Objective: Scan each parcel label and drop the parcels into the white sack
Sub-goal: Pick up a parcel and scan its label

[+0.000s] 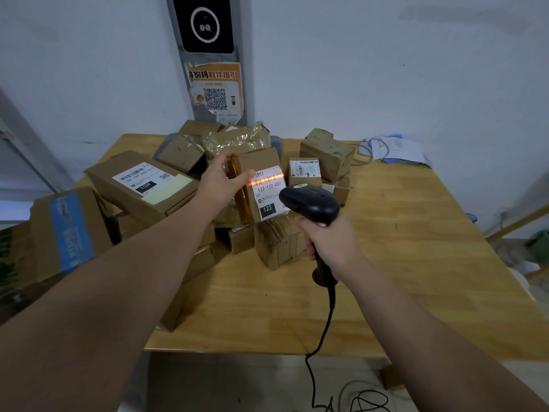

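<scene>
Parcel (258, 160): small taped carton, likely light and rigid. Left hand (221, 182) pinches its side edge, near the counter's (395, 239) back edge, label kept clear. Right hand (330, 242) grips scanner (309, 200).

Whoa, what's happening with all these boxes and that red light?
Someone is scanning parcels. Their left hand holds up a small cardboard box, and their right hand grips a black scanner, whose red line falls across the barcode on the label. More boxes are piled on the wooden table. No white sack is in view.
</scene>
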Demonstrator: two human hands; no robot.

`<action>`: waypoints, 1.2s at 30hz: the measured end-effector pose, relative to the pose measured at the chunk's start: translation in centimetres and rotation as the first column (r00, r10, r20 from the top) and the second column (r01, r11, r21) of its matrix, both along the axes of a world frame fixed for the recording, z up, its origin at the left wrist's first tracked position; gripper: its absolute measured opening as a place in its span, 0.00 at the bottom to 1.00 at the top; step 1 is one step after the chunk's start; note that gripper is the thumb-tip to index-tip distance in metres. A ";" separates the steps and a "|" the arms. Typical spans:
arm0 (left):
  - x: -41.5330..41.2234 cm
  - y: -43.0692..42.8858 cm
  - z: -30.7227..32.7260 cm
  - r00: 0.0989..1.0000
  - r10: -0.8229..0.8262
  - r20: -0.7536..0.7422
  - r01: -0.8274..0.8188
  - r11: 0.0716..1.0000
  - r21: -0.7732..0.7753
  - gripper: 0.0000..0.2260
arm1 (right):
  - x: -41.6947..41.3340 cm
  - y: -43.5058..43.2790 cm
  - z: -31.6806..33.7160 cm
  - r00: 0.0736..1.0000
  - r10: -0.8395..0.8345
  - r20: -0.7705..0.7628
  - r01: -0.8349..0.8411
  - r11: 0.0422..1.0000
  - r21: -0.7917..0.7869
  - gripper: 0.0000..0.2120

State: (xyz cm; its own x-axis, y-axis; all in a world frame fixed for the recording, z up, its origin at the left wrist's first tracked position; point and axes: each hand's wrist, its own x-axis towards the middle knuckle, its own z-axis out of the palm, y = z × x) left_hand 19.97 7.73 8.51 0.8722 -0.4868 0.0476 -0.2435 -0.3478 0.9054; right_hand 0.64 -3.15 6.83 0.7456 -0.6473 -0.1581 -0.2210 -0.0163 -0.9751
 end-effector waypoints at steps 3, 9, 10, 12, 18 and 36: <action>0.1 -0.1 0.0 1.000 0.011 -0.007 -0.012 1.000 -0.003 0.26 | -0.1 0.0 -0.1 1.000 -0.004 -0.004 0.004 1.000 0.008 0.13; 0.1 -0.3 -0.1 0.999 0.025 -0.027 -0.026 0.999 -0.023 0.25 | -0.4 0.0 0.0 1.000 -0.015 0.017 0.015 0.999 -0.031 0.14; 0.1 -0.3 -0.1 0.999 0.029 -0.027 -0.029 0.999 -0.024 0.25 | -0.4 0.0 0.0 1.000 -0.015 0.023 0.016 0.999 -0.035 0.14; 0.2 -0.3 -0.2 0.999 0.026 -0.024 -0.027 0.999 -0.026 0.25 | -0.4 0.1 -0.1 1.000 -0.010 0.023 0.011 0.999 -0.050 0.13; 0.2 -0.4 -0.5 0.999 0.037 0.000 -0.037 0.999 -0.007 0.25 | -0.4 0.0 -0.6 0.999 -0.009 0.044 0.009 1.000 -0.003 0.12; -10.7 16.8 -3.7 0.933 0.351 -0.072 -0.358 0.906 -0.224 0.21 | 2.3 10.0 -5.1 0.873 0.449 0.191 -0.473 0.874 0.106 0.15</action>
State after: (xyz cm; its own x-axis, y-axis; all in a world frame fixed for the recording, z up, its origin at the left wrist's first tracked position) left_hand 9.25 24.57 4.77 0.9880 -0.1235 0.0928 -0.1151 -0.1882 0.9754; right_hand 2.91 6.88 1.75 0.9760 -0.2022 -0.0809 -0.0691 0.0652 -0.9955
